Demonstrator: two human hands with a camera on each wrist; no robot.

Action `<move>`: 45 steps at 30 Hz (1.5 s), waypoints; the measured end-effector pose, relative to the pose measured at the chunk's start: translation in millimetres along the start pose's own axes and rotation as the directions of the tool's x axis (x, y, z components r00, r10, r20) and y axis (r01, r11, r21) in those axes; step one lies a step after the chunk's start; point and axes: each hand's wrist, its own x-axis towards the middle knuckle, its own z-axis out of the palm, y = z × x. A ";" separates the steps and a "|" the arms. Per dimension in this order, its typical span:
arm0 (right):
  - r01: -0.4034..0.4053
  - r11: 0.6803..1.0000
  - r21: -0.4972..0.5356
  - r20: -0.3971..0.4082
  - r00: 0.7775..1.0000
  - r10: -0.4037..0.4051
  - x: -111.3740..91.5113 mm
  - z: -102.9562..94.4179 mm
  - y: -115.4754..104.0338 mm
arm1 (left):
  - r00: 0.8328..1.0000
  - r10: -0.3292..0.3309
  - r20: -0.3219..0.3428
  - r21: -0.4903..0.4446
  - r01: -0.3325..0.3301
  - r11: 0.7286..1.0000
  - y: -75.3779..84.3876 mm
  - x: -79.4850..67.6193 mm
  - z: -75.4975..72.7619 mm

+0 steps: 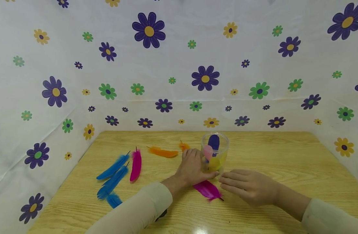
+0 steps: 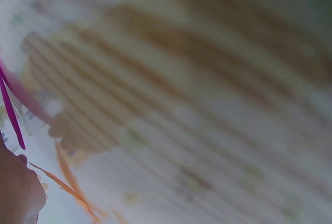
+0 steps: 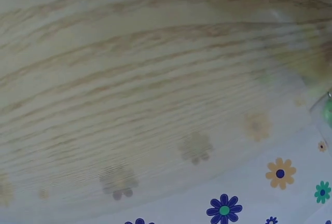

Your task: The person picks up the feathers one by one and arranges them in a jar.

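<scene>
A clear plastic cup [image 1: 223,138] stands toward the back of the table, right of the middle. Inside it are a dark purple feather [image 1: 213,142], a pink one and a yellow one. My left hand [image 1: 193,166] grips the cup's left side, thumb across its front; part of the grip is hidden. The left wrist view shows this hand [image 2: 18,187] at its left edge. Just in front lies a magenta feather [image 1: 207,189], partly under the left hand. Close to the cup's lower right, my right hand [image 1: 252,188] has its fingers extended and holds nothing visible.
On the left of the wooden table [image 1: 284,152] lie several blue feathers [image 1: 116,178] and a bright pink feather [image 1: 136,165]. Farther back is an orange feather [image 1: 163,152], with another orange feather [image 1: 183,146] by the left fingers. Flower-printed cloth [image 1: 173,58] surrounds the table.
</scene>
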 end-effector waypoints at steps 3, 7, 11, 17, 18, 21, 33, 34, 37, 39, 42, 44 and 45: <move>0.049 0.999 0.015 0.046 0.998 -0.050 -1.3 3.4 -1.6 | 1.000 0.001 -0.004 0.001 -0.001 1.000 -0.1 -0.4 -0.7; 0.098 0.995 0.015 0.109 0.989 -0.099 -1.8 8.3 -4.5 | 1.000 -0.001 -0.002 -0.007 0.001 1.000 -0.4 -0.2 -0.3; 0.079 0.997 0.009 0.209 0.975 -0.079 -3.4 12.8 -9.4 | 1.000 -0.004 -0.002 -0.010 0.004 1.000 -0.2 -0.1 0.0; 0.071 0.997 0.012 0.252 0.965 -0.071 -4.7 16.8 -13.5 | 1.000 0.001 -0.008 -0.004 -0.001 1.000 1.5 -0.2 -1.0; 0.072 0.997 0.018 0.245 0.967 -0.074 -4.7 16.8 -13.8 | 1.000 0.002 -0.007 -0.005 -0.002 1.000 1.8 -0.2 -1.2; 0.098 0.994 0.040 0.197 0.975 -0.104 -3.6 16.2 -14.3 | 1.000 0.003 0.000 -0.001 -0.003 1.000 2.2 -0.2 -1.7; 0.219 0.974 0.063 0.015 0.975 -0.220 3.9 21.5 -25.4 | 1.000 -0.006 0.005 0.002 0.006 1.000 0.0 -0.4 0.7; 0.221 0.973 0.060 0.003 0.975 -0.222 5.2 22.0 -26.1 | 1.000 -0.008 0.004 0.003 0.008 1.000 -0.1 -0.4 0.8; 0.218 0.974 0.057 -0.002 0.976 -0.218 8.4 21.6 -27.4 | 1.000 -0.011 0.004 0.008 0.011 1.000 -0.3 -0.5 1.5; 0.199 0.978 0.064 0.022 0.979 -0.201 8.5 20.2 -27.6 | 1.000 -0.012 0.005 0.010 0.012 1.000 -0.1 -0.5 1.5; 0.164 0.985 0.057 0.104 0.980 -0.169 4.9 17.7 -26.1 | 1.000 -0.009 -0.001 0.014 0.009 1.000 0.2 -0.3 1.8; 0.129 0.990 0.058 0.173 0.975 -0.138 2.1 16.1 -24.7 | 1.000 -0.008 -0.003 0.016 0.008 1.000 0.5 -0.1 1.7; 0.117 0.991 0.058 0.202 0.971 -0.126 1.1 15.5 -23.9 | 1.000 -0.007 -0.005 0.017 0.007 1.000 0.7 0.0 1.6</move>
